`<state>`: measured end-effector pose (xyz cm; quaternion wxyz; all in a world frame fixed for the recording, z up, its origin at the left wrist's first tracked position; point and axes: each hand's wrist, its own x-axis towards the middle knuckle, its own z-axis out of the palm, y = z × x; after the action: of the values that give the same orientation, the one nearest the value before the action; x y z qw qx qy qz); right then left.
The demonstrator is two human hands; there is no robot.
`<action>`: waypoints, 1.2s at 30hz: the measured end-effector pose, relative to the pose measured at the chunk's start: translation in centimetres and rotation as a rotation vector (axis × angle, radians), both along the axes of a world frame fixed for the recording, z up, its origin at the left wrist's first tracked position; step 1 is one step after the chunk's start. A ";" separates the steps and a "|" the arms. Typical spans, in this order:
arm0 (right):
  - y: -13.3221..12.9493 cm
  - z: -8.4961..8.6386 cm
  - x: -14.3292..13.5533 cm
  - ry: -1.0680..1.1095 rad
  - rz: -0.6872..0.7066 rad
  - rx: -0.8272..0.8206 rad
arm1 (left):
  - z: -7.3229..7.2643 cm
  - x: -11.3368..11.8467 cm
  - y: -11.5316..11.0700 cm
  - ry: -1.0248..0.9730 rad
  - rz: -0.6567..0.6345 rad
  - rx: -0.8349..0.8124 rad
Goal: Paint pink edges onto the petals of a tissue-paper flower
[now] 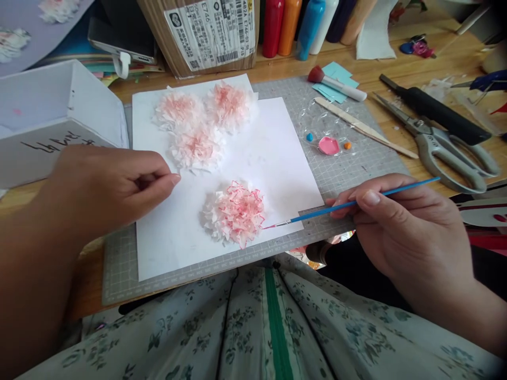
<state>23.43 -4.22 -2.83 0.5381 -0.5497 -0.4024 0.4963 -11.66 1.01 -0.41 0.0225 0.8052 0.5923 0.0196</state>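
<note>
My right hand (412, 232) holds a thin blue paintbrush (328, 210) between thumb and fingers. Its pink-tipped bristles are at the right edge of a paper flower (241, 214), white outside with pink petals and darker pink-red rims. That flower lies on white paper sheets (170, 232). To its upper left, my left hand (114, 190) is closed above the paper, thumb against the curled fingers, with nothing seen in it. Several paler pink-and-white flowers (198, 146) sit together near the sheets' top. Pink paint (328, 145) fills a well of a clear palette to the right.
A grey cutting mat (122, 269) lies under the sheets. On the right are scissors (431, 140), a wooden stick (364, 126) and a makeup brush (336, 85). A white box (99, 105) stands left, a cardboard box (214, 37) and paint bottles (311, 29) behind.
</note>
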 end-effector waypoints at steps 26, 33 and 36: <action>-0.2 -0.6 0.6 -0.050 0.027 -0.047 | -0.2 1.8 0.3 -0.082 0.124 -0.122; -0.2 -0.9 0.6 -0.048 0.066 -0.009 | -0.5 1.4 0.5 -0.107 0.110 -0.109; -0.2 -0.9 0.6 -0.057 0.064 -0.006 | -0.4 1.5 0.4 -0.118 0.116 -0.114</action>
<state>24.02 -4.45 -3.69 0.5085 -0.5522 -0.4334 0.4987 -10.17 1.43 -0.79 0.1020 0.7644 0.6357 0.0346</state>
